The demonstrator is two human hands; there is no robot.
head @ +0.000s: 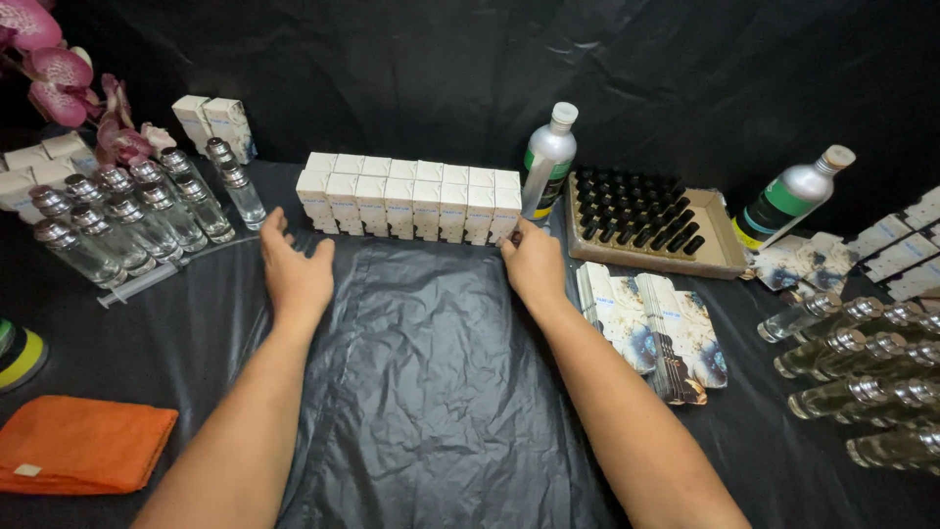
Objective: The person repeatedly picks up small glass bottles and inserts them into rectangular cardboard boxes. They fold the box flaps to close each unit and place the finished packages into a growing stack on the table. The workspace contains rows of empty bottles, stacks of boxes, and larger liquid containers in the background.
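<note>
Both hands lie flat on black plastic sheet [421,362] over the tabletop [196,333]: left hand [294,274] open, near the left end of the row of small white boxes [411,201]; right hand [534,263] w/ fingertips touching the row's right end. Clear glass bottles [117,220] stand far left, orange cloth [83,443] bottom left, tray of black caps [646,223] right of boxes.

1 head-worn camera is looking down and forward over the table [421,392], sitting close above the person's own forearms, which are entering from the bottom edge. It is facing a black backdrop [470,69] rising behind the table. The view is taking in the table from an orange cloth [83,443] at the near left to glass bottles [862,392] lying at the right edge.
</note>
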